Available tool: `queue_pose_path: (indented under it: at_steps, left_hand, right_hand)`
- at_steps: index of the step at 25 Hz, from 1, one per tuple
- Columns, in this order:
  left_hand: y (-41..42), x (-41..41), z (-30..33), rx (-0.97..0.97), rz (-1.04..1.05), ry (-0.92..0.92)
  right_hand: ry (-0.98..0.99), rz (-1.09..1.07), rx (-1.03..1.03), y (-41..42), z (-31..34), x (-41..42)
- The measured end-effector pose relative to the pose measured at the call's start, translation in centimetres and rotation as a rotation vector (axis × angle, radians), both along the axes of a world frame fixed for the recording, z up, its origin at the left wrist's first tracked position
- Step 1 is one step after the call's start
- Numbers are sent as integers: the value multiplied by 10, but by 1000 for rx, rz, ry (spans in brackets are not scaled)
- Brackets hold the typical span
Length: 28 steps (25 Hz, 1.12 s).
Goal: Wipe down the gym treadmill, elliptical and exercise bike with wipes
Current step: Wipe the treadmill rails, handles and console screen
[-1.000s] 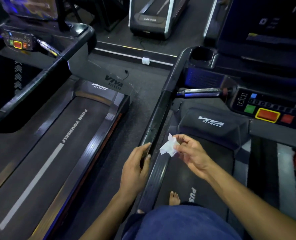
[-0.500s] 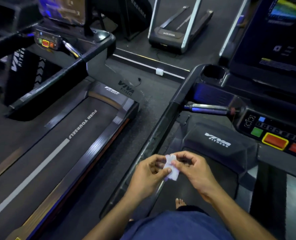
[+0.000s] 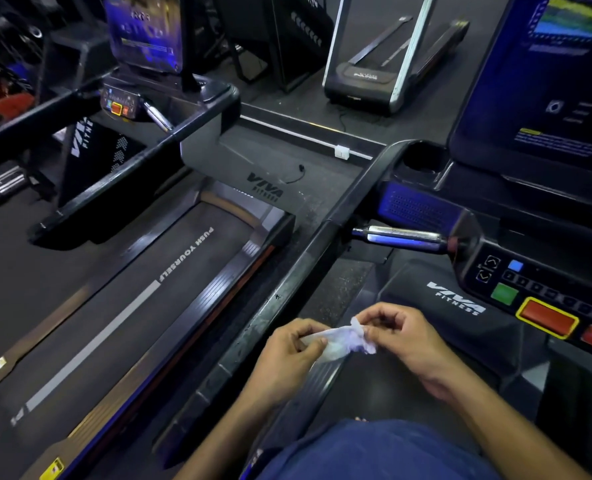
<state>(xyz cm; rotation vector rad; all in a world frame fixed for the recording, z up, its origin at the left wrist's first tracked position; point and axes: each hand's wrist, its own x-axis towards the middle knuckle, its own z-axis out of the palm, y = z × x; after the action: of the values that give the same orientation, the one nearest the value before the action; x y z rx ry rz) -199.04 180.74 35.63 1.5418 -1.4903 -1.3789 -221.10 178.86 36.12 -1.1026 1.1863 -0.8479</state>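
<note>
Head view, largest to smallest. Black treadmill [image 3: 325,237] on which the person stands: its long glossy side handrail runs diagonally just left of and beyond the left fingers, passing close under them. Second black treadmill [image 3: 170,289], with a grey belt printed "PUSH YOURSELF", lies well to the left of both hands. Dark console screen with a blue glow [image 3: 543,81] rises far beyond the right fingers. Black motor cover marked "VIVA FITNESS" [image 3: 460,306] sits just beyond the right fingers. Black control panel with green, red and yellow-rimmed buttons [image 3: 547,306] lies to the right of the right hand. Chrome pulse-grip bar [image 3: 401,235] projects from the console, beyond both hands. Right hand [image 3: 408,337]: fingers curled, tips pinching the right end of the wipe. Left hand [image 3: 287,355]: thumb and fingers curled, pinching the left end of the wipe. Small crumpled white wipe [image 3: 343,339]: stretched between the two sets of fingertips, held in the air just right of the handrail; whether it touches the rail cannot be told.
</note>
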Motion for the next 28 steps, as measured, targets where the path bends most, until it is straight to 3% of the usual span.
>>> queue_pose_path:
  at_steps: [2,6,9,11,17,20,25,28]
  left_hand:
    - [4,-10,-1,12,46,15]
    - [14,-28,6,95,159,223]
    - [21,-33,4,109,236,304]
    - [25,-32,3,82,264,295]
    - [31,-29,-1,23,292,145]
    - [29,-29,-5,54,327,201]
    - [29,-42,-19,167,359,403]
    - [26,-51,-27,138,395,402]
  right_hand:
    - [-13,38,39,-4,-3,-7]
    - [14,146,49,-13,-9,-9]
    - [-78,230,126,-15,-9,-5]
    - [-97,312,149,-14,-9,-4]
    - [92,516,23,-23,-21,-5]
    - [93,589,66,-27,-22,-8]
    - [2,410,129,-20,-28,-6]
    - [-21,353,107,-14,-32,-8]
